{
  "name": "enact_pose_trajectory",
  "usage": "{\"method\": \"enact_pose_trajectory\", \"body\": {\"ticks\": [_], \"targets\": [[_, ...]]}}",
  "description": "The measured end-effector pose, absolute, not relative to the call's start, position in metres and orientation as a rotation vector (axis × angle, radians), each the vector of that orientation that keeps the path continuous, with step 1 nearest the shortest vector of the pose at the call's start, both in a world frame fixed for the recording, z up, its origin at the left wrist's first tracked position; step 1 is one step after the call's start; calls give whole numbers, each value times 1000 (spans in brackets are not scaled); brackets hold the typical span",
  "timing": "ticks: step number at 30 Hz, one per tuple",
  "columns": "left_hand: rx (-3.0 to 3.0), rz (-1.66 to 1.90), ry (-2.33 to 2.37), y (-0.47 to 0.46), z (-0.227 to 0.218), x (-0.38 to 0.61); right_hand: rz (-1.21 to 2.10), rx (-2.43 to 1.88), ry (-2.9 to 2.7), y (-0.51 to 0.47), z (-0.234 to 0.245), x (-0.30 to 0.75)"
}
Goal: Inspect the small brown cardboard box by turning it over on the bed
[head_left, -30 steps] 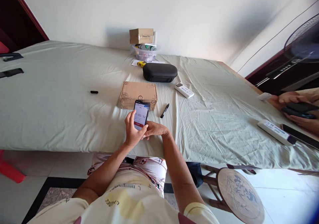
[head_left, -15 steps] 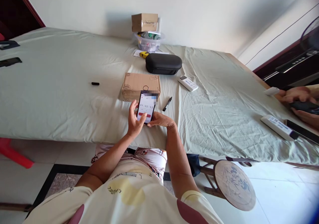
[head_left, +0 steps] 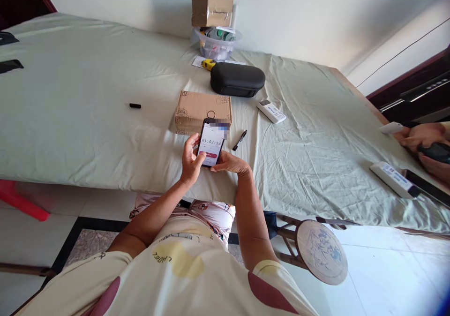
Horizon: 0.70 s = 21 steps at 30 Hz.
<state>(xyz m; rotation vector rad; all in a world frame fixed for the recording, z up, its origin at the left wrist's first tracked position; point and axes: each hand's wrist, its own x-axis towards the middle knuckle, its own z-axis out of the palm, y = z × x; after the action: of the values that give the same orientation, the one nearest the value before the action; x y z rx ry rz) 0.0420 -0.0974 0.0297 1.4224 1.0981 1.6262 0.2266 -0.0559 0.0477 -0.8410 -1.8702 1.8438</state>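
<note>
Both my hands hold a smartphone upright before the table's near edge, its lit screen reading 01:02:53. My left hand wraps the phone's left side, with the thumb at the lower screen beside a red button. Around the lower right corner closes my right hand; its fingers behind the phone are hidden. Just beyond the phone lies a cardboard box with printed patterns and a dark ring on it. A black marker rests to the right, and its loose black cap lies farther left.
A black hard case, a yellow tape measure and a plastic basket topped by a cardboard box stand at the back. White devices lie rightward, near another person's hands. A stool stands below.
My left thumb has shifted slightly left, off the middle of the red button toward its edge. The view has tilted a little; the reading on the screen is the same.
</note>
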Motion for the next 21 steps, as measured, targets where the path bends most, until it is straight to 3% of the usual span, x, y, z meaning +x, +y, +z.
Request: {"method": "enact_pose_trajectory", "body": {"ticks": [21], "targets": [[1540, 1496, 1546, -108, 13, 60, 1629, -1023, -2134, -54, 39, 220]]}}
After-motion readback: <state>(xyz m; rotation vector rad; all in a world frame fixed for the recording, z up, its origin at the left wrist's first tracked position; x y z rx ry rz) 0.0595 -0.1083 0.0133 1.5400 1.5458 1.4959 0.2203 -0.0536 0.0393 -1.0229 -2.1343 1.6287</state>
